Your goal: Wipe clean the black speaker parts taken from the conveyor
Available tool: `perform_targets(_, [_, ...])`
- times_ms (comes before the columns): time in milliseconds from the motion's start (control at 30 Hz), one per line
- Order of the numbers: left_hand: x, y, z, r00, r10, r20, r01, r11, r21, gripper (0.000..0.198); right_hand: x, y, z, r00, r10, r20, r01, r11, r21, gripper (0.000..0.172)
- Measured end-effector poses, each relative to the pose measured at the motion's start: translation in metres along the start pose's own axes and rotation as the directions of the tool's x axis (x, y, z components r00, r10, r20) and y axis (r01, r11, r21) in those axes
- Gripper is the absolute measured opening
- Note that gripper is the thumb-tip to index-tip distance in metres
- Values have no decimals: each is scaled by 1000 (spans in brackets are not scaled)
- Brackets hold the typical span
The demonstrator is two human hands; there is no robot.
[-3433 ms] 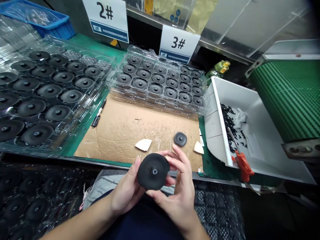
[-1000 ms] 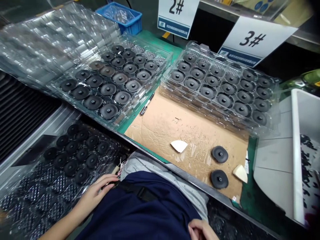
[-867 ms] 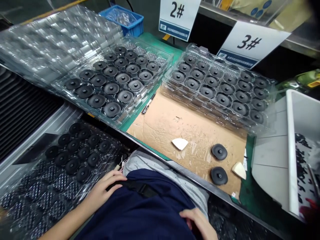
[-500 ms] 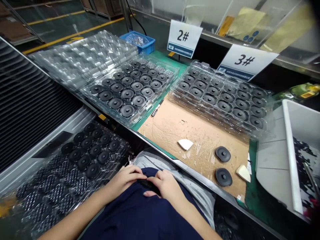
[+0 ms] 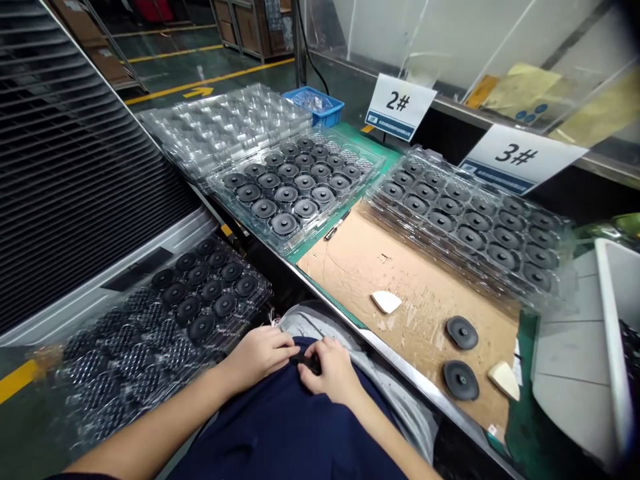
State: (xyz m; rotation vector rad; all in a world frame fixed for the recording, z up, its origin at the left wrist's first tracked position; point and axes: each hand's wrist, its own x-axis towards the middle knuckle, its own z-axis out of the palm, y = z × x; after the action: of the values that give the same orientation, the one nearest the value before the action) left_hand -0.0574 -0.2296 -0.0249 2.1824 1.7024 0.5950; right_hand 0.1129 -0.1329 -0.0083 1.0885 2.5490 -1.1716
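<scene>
Both our hands meet at the lap: left hand and right hand pinch a small black buckle in narrow grips, below the cardboard sheet.

A green-topped desk runs slantwise, edged by a metal strip along its near side. At its far edge stands a clear plastic screen, with two white signs leaning below it, one marked 2# and one marked 3#. Off the desk's left end, a dark slatted conveyor slopes away. Beyond lies a grey-green floor painted with yellow lines, and brown crates stand at the back. The light is even and bright overhead.
</scene>
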Motion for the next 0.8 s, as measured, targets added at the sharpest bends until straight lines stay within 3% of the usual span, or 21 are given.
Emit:
perform_targets(300, [-1, 1, 3, 986, 111, -126, -102, 992, 79, 20, 7, -2, 8, 999, 32, -3, -32, 999, -6, 9])
perform_targets(800, [5, -3, 12, 989, 57, -133, -57, 998, 5, 17, 10, 11, 27, 998, 29, -54, -33, 997, -76, 9])
